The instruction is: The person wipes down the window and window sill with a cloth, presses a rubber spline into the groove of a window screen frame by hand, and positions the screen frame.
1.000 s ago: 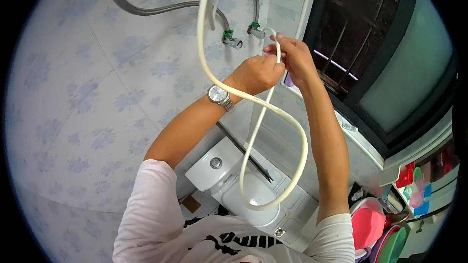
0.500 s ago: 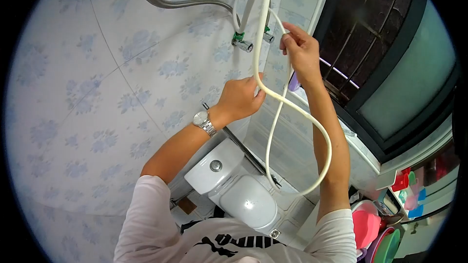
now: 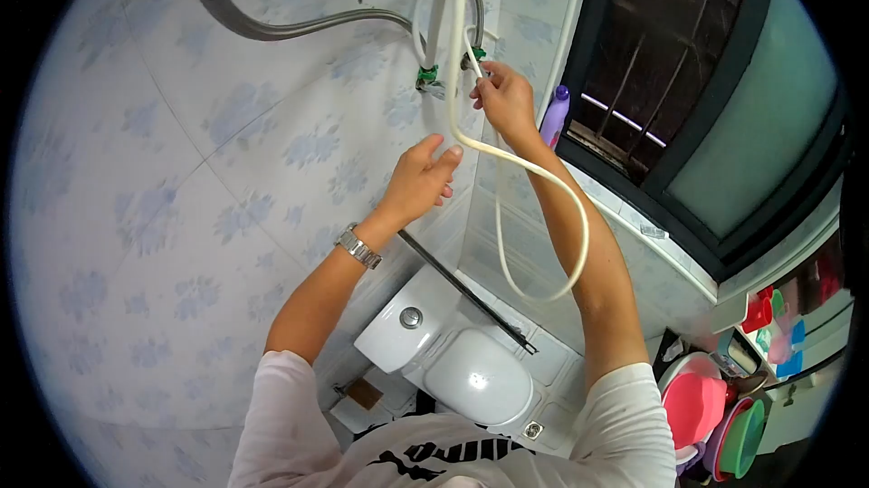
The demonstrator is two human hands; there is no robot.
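A cream-white hose (image 3: 585, 227) hangs from above and loops down in front of my right forearm. My right hand (image 3: 507, 106) pinches the thinner end of the hose close to a wall valve (image 3: 472, 59) with green on it. Its fingertips partly hide that valve, and I cannot tell whether the hose end touches it. My left hand (image 3: 418, 184), with a metal watch (image 3: 358, 246) on the wrist, is held up left of the hose, fingers apart and holding nothing. Above it, a second valve (image 3: 427, 81) with a green collar sticks out of the tiled wall.
Braided metal hoses (image 3: 272, 32) run along the wall. Below are a white toilet (image 3: 478, 377) and a dark rod (image 3: 466, 291). A purple bottle (image 3: 554, 119) stands on the sill by the barred window (image 3: 647, 62). Colourful basins (image 3: 695, 406) are stacked at lower right.
My right hand has moved in towards the valve with the hose end. My left hand has come away from the hose, fingers now spread. The view has shifted slightly and the loop hangs higher.
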